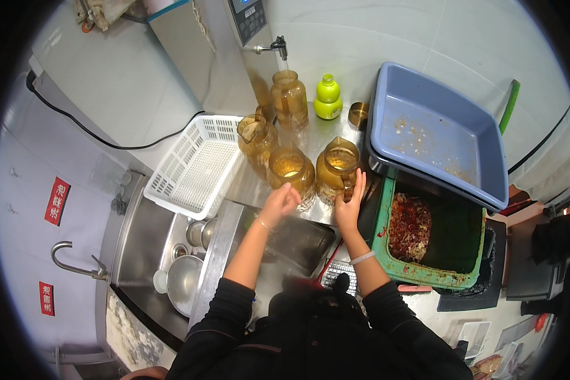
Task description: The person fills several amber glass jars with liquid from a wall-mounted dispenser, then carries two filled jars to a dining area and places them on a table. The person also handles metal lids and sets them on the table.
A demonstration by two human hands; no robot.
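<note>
Several amber pitchers and jars stand on a steel counter below a wall dispenser. My right hand (349,204) has its fingers raised along the right side of a spouted amber pitcher (327,183), by its handle; whether it grips the handle is unclear. My left hand (280,205) is at the near side of a second amber vessel (292,166), fingers partly curled; contact cannot be told. Behind and to the left is another amber pitcher (256,142). Water runs from the black-handled tap (279,47) into a tall amber jar (289,102).
A white plastic basket (204,171) lies left of the pitchers, beside a steel sink (140,247) with metal bowls. A lime-green bottle (328,97) stands near the wall. At right, a blue-grey tub (437,128) sits above a green bin (382,247) holding food scraps.
</note>
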